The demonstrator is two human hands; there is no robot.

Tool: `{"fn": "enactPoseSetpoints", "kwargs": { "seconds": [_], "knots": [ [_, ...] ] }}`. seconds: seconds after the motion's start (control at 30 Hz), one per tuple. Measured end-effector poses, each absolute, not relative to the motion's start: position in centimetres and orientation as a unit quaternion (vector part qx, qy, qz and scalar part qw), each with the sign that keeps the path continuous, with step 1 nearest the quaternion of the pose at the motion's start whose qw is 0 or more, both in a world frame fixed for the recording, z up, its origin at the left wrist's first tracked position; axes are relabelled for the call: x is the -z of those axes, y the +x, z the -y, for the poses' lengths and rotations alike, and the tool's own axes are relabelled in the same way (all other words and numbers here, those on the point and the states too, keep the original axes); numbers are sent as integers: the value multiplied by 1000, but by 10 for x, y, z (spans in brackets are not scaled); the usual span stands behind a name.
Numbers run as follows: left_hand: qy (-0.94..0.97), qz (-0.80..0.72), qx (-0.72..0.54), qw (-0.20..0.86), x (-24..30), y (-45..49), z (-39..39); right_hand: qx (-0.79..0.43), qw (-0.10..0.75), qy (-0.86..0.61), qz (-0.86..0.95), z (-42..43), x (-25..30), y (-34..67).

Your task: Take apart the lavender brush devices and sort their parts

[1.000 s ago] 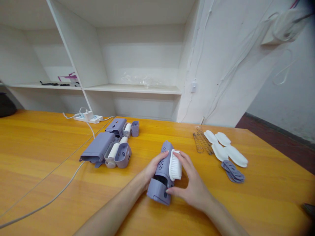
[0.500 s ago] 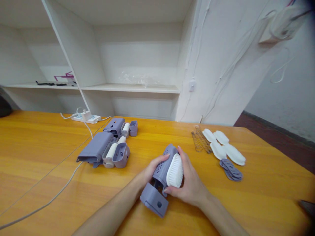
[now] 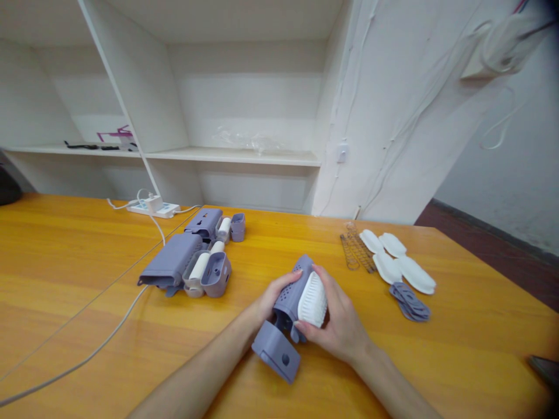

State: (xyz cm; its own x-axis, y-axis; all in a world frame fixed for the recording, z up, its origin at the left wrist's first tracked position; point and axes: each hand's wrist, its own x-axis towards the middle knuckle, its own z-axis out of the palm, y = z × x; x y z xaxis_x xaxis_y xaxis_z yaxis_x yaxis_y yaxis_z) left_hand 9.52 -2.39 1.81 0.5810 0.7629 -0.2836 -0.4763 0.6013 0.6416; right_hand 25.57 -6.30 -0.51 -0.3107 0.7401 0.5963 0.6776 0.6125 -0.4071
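I hold a lavender plastic housing (image 3: 286, 302) with small holes above the wooden table (image 3: 87, 279). My left hand (image 3: 268, 299) wraps its left side. My right hand (image 3: 338, 323) presses a white oval brush head (image 3: 312, 299) against the housing's right side, fingers curled round it. The housing's lower end (image 3: 277, 352) is tilted towards me.
Two more lavender assemblies with white rollers (image 3: 187, 267) (image 3: 216, 224) lie left of centre. White oval pieces (image 3: 399, 259), metal springs (image 3: 356, 250) and small lavender parts (image 3: 410, 302) lie at the right. A power strip (image 3: 152, 208) and cable (image 3: 87, 358) run across the left. White shelves stand behind.
The housing has been lifted and tipped, its lower end swung towards me. The white brush head has turned from edge-on to showing its flat side under my right hand.
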Motion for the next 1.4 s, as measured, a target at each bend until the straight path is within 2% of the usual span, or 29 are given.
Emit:
{"fn": "enactPoseSetpoints", "kwargs": {
  "seconds": [0.13,0.33,0.5,0.77,1.0,1.4],
  "knots": [
    [237,-277,-403,839,-19,97,25,-49,380,-435,815,64,2,254],
    [209,-279,-395,850,-17,97,29,-111,339,-452,818,66,-5,254],
    [209,-276,-404,847,-16,98,30,-151,370,-473,785,68,-9,248],
    [212,-271,-415,842,-15,97,30,-188,382,-481,766,71,-15,243],
    [226,-272,-397,847,-17,99,29,-275,379,-486,738,71,-30,244],
    [226,-243,-409,850,-16,98,30,-251,384,-497,736,74,-31,242]
  ]
}}
